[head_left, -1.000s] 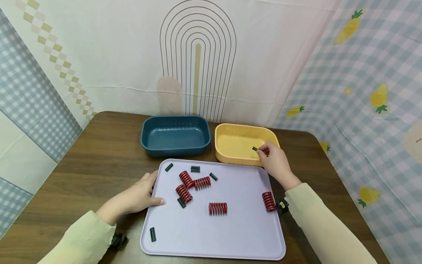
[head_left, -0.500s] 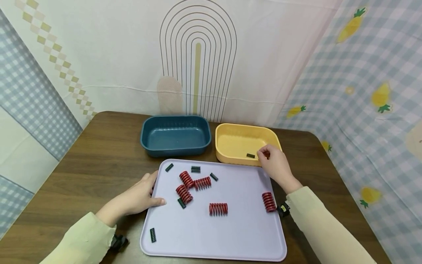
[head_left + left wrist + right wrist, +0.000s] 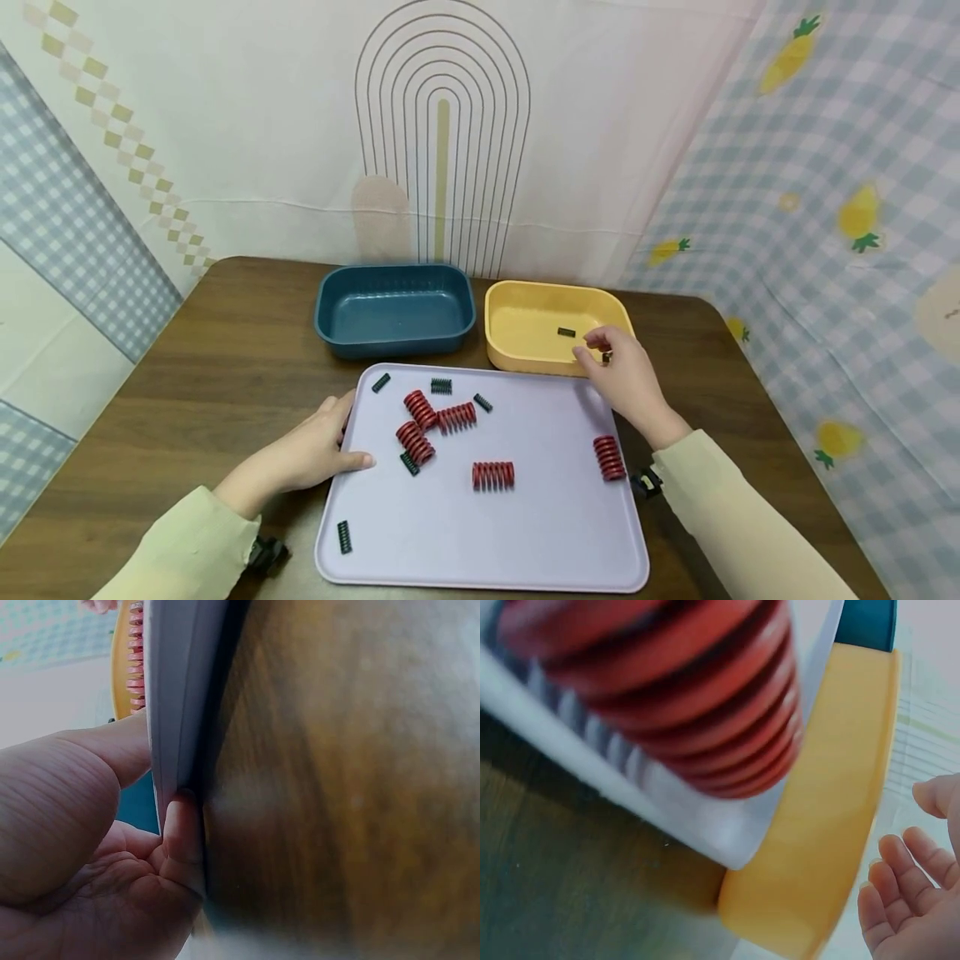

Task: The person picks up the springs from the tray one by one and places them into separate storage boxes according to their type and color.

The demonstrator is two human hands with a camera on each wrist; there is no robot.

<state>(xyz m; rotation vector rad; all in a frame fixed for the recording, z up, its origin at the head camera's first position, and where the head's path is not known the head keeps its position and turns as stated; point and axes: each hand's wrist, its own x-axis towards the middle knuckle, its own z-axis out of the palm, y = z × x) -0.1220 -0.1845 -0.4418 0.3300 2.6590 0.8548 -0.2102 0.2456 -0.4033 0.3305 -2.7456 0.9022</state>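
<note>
Brown wood-grain bench (image 3: 195, 375) carries a pale lilac tray (image 3: 540, 533), with a blue bin (image 3: 393, 347) far left and a yellow bin (image 3: 528, 363) far right. The left hand (image 3: 318, 446) pinches the tray's left edge, thumb over the rim, fingers at its outer side; a light, level hold should be enough to steady it. The right hand (image 3: 628, 379) is over the near right of the yellow bin, thumb and fingers apart, seemingly holding nothing. For a clean release, low over the bin floor looks best, then up clear of the wall. Five red springs (image 3: 492, 475) lie on the tray, three clustered far left. Five small dark springs (image 3: 441, 386) lie there too, one against that cluster and best pinched at its free end; another dark spring (image 3: 566, 332) lies in the yellow bin
</note>
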